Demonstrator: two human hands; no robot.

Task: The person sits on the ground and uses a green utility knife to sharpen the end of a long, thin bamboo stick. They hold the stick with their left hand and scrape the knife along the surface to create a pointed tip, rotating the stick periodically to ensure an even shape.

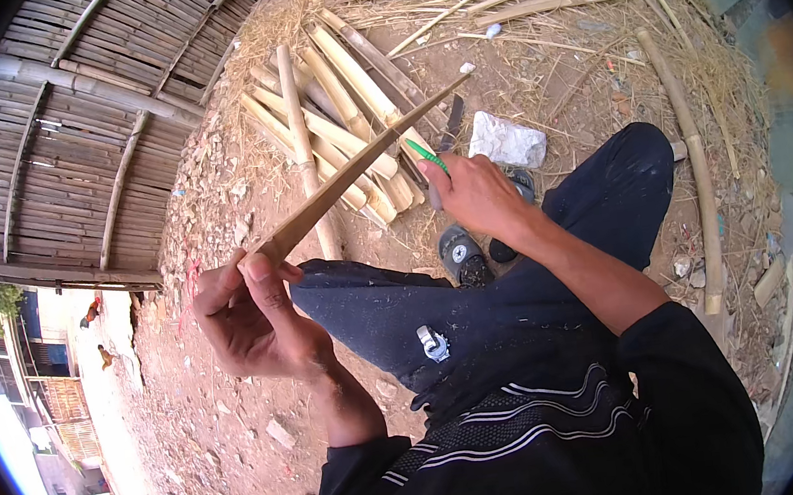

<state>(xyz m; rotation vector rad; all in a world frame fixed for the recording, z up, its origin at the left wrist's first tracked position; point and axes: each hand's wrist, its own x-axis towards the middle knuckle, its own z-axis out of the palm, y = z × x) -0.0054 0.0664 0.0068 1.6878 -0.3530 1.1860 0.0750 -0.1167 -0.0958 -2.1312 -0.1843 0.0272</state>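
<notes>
My left hand pinches the near end of a long, flat bamboo strip between thumb and fingers. The strip slants up and away to the right, its far end in the air. Closed in my right hand is a slim green tool, whose tapered end points toward the strip; the rest is hidden by the fingers, so its exact kind cannot be told. Beyond that hand, a dark blade-like piece shows near a white stone block. Split bamboo pieces lie piled on the ground ahead.
My bent legs and sandalled feet are below my hands. A bamboo pole lies at the right, and thin bamboo strips lie at the far side. A slatted bamboo wall stands at the left. Small stones dot the dirt.
</notes>
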